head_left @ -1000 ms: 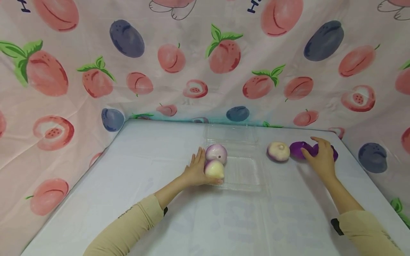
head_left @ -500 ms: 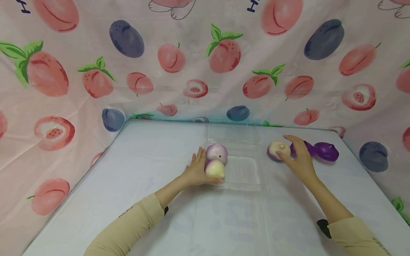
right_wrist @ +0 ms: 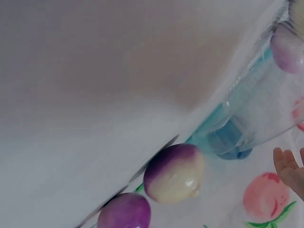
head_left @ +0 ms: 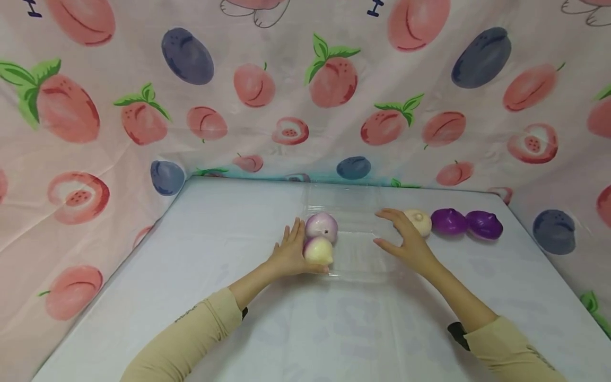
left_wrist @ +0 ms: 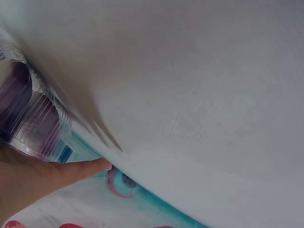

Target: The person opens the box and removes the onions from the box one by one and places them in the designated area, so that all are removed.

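Observation:
A clear plastic clamshell box lies unfolded on the table, its lid toward the back wall. In its left half sit two round purple-and-cream vegetables, turnip- or onion-like: a pale purple one behind and a creamier one in front. My left hand rests along the box's left wall, fingers straight and thumb along the front edge; the left wrist view shows a straight finger beside the ribbed plastic. My right hand holds nothing, fingers spread at the box's right side.
To the right of the box stand a cream-and-purple vegetable, partly behind my right hand, and two deep purple ones in a row. Behind the white table hangs a fruit-printed cloth.
My right hand has moved left from the purple vegetables, past the cream one, to the box's right side, carrying nothing. The left hand and the vegetables have stayed put.

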Demonstrator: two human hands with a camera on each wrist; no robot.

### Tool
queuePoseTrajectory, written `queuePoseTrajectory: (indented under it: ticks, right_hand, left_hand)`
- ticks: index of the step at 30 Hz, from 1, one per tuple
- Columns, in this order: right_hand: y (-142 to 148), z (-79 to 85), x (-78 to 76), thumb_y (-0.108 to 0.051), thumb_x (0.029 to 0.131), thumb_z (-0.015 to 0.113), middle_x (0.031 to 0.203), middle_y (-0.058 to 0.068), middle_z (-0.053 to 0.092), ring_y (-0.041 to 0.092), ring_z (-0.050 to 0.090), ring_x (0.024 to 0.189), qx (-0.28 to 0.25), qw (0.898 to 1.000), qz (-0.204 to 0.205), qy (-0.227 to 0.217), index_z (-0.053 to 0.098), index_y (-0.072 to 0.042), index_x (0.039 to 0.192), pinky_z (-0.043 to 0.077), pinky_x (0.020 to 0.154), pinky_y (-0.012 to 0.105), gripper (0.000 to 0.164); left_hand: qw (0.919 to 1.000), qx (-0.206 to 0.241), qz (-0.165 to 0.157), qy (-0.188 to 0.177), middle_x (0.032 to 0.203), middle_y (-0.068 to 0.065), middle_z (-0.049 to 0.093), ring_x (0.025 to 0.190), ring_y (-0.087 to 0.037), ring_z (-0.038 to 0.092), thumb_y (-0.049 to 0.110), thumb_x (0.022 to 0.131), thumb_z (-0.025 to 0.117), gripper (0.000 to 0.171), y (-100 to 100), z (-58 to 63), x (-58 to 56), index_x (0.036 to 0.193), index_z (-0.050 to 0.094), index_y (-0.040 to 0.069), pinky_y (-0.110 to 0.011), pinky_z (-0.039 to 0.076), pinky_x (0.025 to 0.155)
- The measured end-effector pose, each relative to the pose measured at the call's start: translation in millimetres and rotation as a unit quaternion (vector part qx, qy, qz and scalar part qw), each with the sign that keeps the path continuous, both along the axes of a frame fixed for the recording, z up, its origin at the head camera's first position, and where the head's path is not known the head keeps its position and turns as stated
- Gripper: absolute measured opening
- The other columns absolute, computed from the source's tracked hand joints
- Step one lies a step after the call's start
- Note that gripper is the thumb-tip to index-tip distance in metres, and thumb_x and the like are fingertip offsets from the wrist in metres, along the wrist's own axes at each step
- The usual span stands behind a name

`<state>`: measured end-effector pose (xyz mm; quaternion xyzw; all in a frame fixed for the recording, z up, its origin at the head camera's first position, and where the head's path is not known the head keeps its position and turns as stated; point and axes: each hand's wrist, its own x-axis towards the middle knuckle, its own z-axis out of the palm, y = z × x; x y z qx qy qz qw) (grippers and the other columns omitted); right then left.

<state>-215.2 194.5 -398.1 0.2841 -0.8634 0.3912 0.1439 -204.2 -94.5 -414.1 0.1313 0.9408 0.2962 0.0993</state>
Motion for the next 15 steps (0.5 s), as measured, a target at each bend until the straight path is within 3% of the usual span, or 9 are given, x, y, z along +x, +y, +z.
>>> queuePoseTrajectory:
  ticks: [7, 15]
  right_hand:
    - [-18.2, -0.4, 5.9, -0.008, 0.082, 0.071, 0.133, 0.015, 0.05, 0.033, 0.046, 0.124, 0.036, 0.997, 0.06, -0.018, 0.05, -0.006, 0.131, 0.042, 0.096, 0.055, 0.054]
    - [-32.9, 3.9, 2.8, -0.008, 0.081, 0.072, 0.131, 0.015, 0.052, 0.032, 0.047, 0.124, 0.053, 0.996, 0.076, -0.009, 0.052, -0.005, 0.129, 0.039, 0.101, 0.051, 0.052]
  left_hand:
    - [0.9996, 0.01, 0.008, -0.023, 0.159, -0.012, -0.01, 0.145, -0.04, -0.007, 0.059, 0.063, 0.078, 0.132, 2.3, -1.1, 0.2, 0.151, -0.003, 0.005, -0.07, 0.013, 0.106]
    - [0.9993, 0.018, 0.008, -0.03, 0.158, -0.012, -0.012, 0.145, -0.041, -0.007, 0.057, 0.065, 0.079, 0.131, 3.3, 3.6, 0.6, 0.151, -0.004, 0.004, -0.07, 0.013, 0.106]
